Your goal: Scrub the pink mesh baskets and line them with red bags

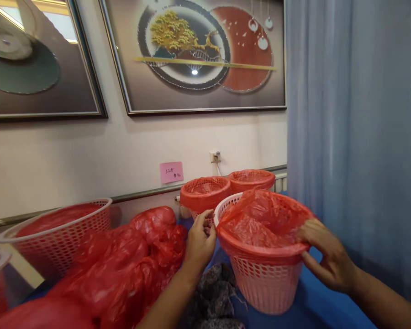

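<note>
A white perforated plastic basket (267, 285) stands in front of me, with a red plastic bag (260, 219) lining it and folded over most of its rim. At the back left, the white rim is bare. My right hand (327, 256) grips the bag edge at the right side of the rim, fingers over the top and thumb outside below. Beside the left side of the rim is my left hand (202, 235), fingers loosely bent and apart, with nothing visible in them. A grey fuzzy cloth (217, 292) lies between my left forearm and the basket.
Red plastic bags (123, 260) lie heaped on the left, beside a larger white basket (102, 221) with red plastic inside. Two red-lined baskets, one near (205, 201) and one farther right (251, 186), stand behind. Blue cloth (315, 297) covers the surface; a blue curtain (349, 128) hangs right.
</note>
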The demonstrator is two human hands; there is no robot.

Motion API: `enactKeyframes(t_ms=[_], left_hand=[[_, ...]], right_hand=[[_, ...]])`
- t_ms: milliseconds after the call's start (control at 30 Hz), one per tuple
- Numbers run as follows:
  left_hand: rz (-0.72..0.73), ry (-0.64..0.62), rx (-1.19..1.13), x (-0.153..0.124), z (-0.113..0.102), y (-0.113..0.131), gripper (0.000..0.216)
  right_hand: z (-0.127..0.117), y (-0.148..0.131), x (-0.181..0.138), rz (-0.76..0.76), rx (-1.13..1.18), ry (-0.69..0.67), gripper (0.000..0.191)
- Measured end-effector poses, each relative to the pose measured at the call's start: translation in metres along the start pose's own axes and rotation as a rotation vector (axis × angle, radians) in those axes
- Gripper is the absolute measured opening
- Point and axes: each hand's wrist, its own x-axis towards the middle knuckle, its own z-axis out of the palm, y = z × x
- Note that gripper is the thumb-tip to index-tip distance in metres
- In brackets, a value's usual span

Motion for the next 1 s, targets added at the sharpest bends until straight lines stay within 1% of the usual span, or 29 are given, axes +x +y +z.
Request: enactKeyframes(t_ms=[100,167,233,267,300,333,367,433,500,533,633,700,800,933,1000], left_hand=[[0.022,0.041,0.002,0.000,0.000,0.005,0.032],[0.103,0.052,0.032,-0.004,-0.002,0.017,0.032],[0.220,-0.013,0.088,-0.008,-0.002,0.031,0.038],[0.261,-0.068,0.114,-0.008,-0.001,0.038,0.039],[0.271,-0.118,0.126,-0.006,-0.001,0.043,0.037],[0.243,-0.143,0.114,-0.004,0.000,0.046,0.031],[0.188,-0.141,0.082,0.000,0.000,0.046,0.024],[0.054,-0.080,0.001,0.007,0.000,0.041,0.016],[-0.059,-0.016,-0.062,0.012,-0.001,0.029,0.017],[-0.102,-0.003,-0.080,0.013,-0.001,0.022,0.019],[-0.231,-0.010,-0.134,0.011,0.000,0.003,0.023],[-0.305,-0.036,-0.166,0.006,0.002,-0.005,0.024],[-0.357,-0.040,-0.184,-0.002,0.000,-0.010,0.026],[-0.338,0.053,-0.165,-0.009,-0.012,-0.016,0.035],[-0.314,0.078,-0.138,-0.011,-0.018,-0.019,0.037]], right_hand=[[-0.008,0.013,-0.004,0.032,0.033,-0.021,0.008],[-0.009,0.015,-0.007,0.046,0.053,-0.038,0.008],[-0.008,0.014,-0.010,0.050,0.069,-0.055,0.008],[-0.007,0.013,-0.011,0.053,0.069,-0.061,0.008],[-0.007,0.012,-0.012,0.055,0.065,-0.065,0.007],[-0.006,0.011,-0.012,0.058,0.060,-0.065,0.007],[-0.007,0.011,-0.012,0.057,0.053,-0.060,0.006],[-0.008,0.011,-0.011,0.053,0.033,-0.052,0.006],[-0.011,0.011,-0.010,0.046,0.007,-0.044,0.006],[-0.013,0.010,-0.009,0.042,-0.005,-0.039,0.006],[-0.015,0.009,-0.007,0.036,-0.012,-0.034,0.006],[-0.015,0.009,-0.006,0.035,-0.007,-0.041,0.006],[-0.013,0.010,-0.005,0.034,0.005,-0.054,0.008],[-0.011,0.012,-0.006,0.043,0.030,-0.078,0.007],[-0.010,0.012,-0.007,0.040,0.029,-0.070,0.006]])
